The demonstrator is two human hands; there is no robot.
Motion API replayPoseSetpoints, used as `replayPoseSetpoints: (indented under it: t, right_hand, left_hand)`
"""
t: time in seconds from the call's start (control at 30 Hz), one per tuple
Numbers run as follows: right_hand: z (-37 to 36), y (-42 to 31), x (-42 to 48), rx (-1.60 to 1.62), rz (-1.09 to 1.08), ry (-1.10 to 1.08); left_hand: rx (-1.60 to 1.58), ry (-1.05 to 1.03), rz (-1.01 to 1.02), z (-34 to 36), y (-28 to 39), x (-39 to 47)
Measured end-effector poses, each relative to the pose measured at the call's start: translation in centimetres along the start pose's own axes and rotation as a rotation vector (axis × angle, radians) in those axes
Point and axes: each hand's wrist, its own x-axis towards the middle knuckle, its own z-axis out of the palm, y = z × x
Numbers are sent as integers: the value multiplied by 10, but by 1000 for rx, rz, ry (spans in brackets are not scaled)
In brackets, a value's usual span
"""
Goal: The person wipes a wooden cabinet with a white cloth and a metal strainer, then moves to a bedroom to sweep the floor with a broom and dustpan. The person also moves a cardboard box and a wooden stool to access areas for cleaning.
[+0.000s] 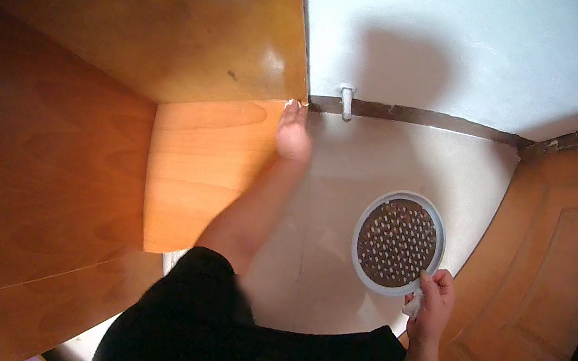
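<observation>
My left hand [295,135] reaches forward to the back corner of a wooden shelf panel [199,165]. Its fingers lie straight and close together, and something white, perhaps a wipe, shows at the fingertips; whether they grip it is unclear. A round, light grey-rimmed piece [396,244] with a brown face full of small openings, possibly a strainer or a lid, is held by its lower right rim in my right hand [434,302]. Thumb and fingers pinch that rim, and a crumpled white tissue or cloth [413,304] sticks out below them.
Upright wooden panels [52,158] enclose the shelf at left and behind. A white wall [488,53] with a dark skirting [436,120] and a short pale pipe or doorstop [346,103] rises ahead. Beige floor [315,231] lies below; a panelled wooden door [532,267] stands at right.
</observation>
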Motion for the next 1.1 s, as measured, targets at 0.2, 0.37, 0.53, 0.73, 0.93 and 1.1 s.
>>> replayPoseSetpoints:
  t: [0.2, 0.37, 0.53, 0.73, 0.93, 1.1]
  right_hand:
    - [-11, 6, 3, -22, -30, 12]
    - [-13, -3, -1, -15, 33, 41]
    - [3, -14, -4, -35, 70, -22]
    - [-38, -17, 8, 33, 115, -172]
    - [-2, -3, -6, 32, 11, -114]
    - [-4, 9, -5, 34, -83, -71]
  left_hand:
    - [-1789, -783, -231, -80, -79, -84]
    - [-1756, -1154, -462, -51, -95, -104]
    - [-1097, -104, 394, -12, -32, -23]
    - [-1157, -732, 14, -104, -31, -166]
    - [-1499, -812, -621, -102, -172, -313]
    - [-732, -377, -101, -75, -205, -316]
